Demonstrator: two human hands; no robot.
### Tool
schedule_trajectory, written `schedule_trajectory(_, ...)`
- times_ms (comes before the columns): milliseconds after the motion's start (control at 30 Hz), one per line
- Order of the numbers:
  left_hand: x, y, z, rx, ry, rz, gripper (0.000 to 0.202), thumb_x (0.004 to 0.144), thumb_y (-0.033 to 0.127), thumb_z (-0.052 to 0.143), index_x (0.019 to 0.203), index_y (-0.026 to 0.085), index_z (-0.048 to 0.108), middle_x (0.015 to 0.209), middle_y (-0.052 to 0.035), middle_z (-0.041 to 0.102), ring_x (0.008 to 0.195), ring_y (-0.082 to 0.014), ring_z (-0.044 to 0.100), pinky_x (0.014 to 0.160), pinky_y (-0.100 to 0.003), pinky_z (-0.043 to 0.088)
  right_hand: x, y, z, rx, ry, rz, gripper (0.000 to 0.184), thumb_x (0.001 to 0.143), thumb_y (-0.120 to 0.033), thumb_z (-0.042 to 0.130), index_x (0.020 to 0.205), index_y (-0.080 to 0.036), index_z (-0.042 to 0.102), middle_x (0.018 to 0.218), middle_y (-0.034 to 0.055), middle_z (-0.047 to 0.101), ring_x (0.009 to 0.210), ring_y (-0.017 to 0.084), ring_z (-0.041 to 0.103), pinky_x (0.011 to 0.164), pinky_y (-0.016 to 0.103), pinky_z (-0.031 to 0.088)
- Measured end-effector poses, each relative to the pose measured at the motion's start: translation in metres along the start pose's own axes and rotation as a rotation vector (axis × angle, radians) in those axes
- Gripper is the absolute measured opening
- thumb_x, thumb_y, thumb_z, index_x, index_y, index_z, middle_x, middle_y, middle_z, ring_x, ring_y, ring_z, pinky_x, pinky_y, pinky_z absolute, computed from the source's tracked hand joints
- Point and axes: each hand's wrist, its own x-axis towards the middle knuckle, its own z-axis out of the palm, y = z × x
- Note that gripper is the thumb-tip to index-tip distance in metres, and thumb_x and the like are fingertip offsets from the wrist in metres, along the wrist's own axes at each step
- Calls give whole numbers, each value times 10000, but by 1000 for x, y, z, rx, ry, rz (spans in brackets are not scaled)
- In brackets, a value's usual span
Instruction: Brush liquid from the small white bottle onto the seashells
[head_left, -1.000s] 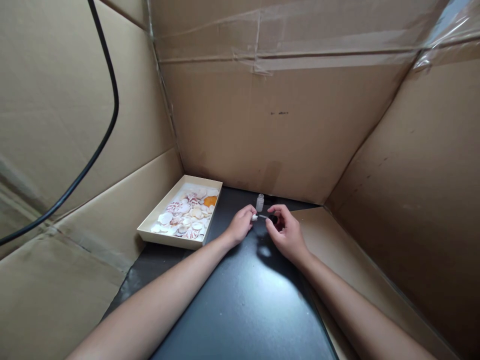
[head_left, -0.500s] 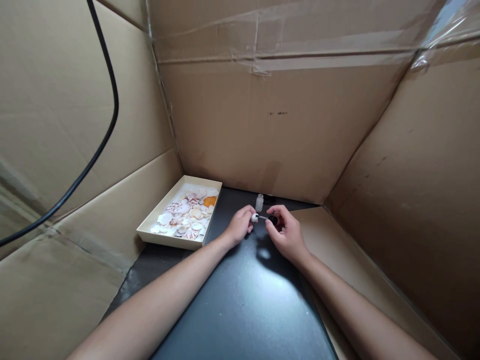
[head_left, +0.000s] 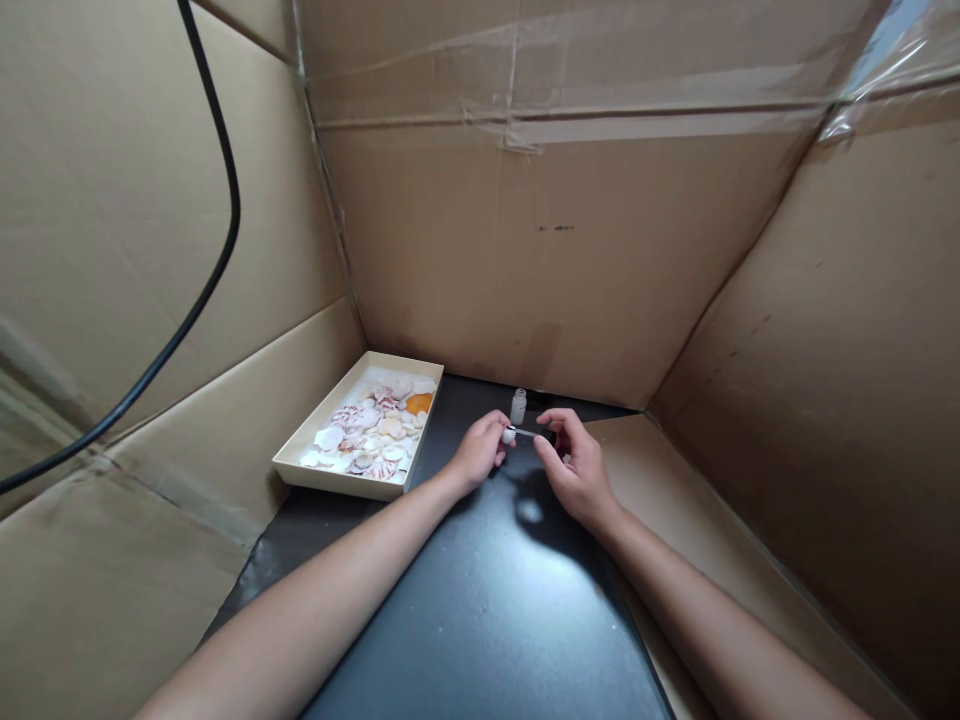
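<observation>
My left hand (head_left: 482, 447) is closed, its thumb and fingers pinching a small rounded white piece (head_left: 509, 436). A dark patch shows on top of that piece; whether it is a shell or a bead I cannot make out. With curled fingers, my right hand (head_left: 576, 460) holds a brush applicator (head_left: 527, 433) with a black cap, mostly hidden by the fingers. Its thin pale stem points left, and the tip meets the white piece. Just behind the hands stands a small bottle (head_left: 518, 406), its neck uncovered and its body whitish.
Left of my hands, a cream tray (head_left: 341, 483) holds several seashells (head_left: 371, 430), one of them orange (head_left: 419, 403). The dark table (head_left: 480, 600) meets cardboard walls (head_left: 465, 250) on the sides and back. A black cable (head_left: 225, 240) hangs at the left.
My right hand has shifted slightly right, and the black cap is more covered by its fingers. The white piece has turned a little in my left hand.
</observation>
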Motion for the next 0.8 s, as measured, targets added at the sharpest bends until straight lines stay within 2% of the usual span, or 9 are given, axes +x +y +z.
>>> schedule_trajectory(200,-1,2,1,28,2,-9,101,786,174,372,714,176,443,579,54,458,396,-50,349,394,-172,244,0,1,-1,2,-4,-10,139,855,-274,508,975,-208,528,715,-24,506,577,118,442,554,241,372)
schedule_trajectory(367,0,2,1,42,-1,-3,99,778,172,378,709,174,449,585,50,453,403,-52,343,398,-175,237,0,1,-1,-40,11,0,151,823,-267,553,958,-206,524,678,-35,484,581,120,431,558,238,370)
schedule_trajectory(467,-1,2,1,40,-1,-6,93,777,177,375,717,175,447,582,52,437,410,-53,338,399,-171,231,0,1,-1,-18,4,-5,128,859,-271,513,968,-205,527,689,-34,484,580,116,428,563,236,367)
schedule_trajectory(600,-1,2,1,36,-5,12,76,767,185,378,709,179,427,580,59,415,415,-52,325,403,-166,225,1,2,-1,-35,-5,3,147,823,-257,555,956,-203,522,667,-46,446,579,115,420,559,233,361)
schedule_trajectory(800,-2,3,2,37,-6,11,59,759,184,377,716,183,418,577,65,388,423,-56,309,408,-170,201,0,3,-1,-26,-6,16,133,849,-270,528,961,-200,525,673,-41,460,583,116,425,563,233,361)
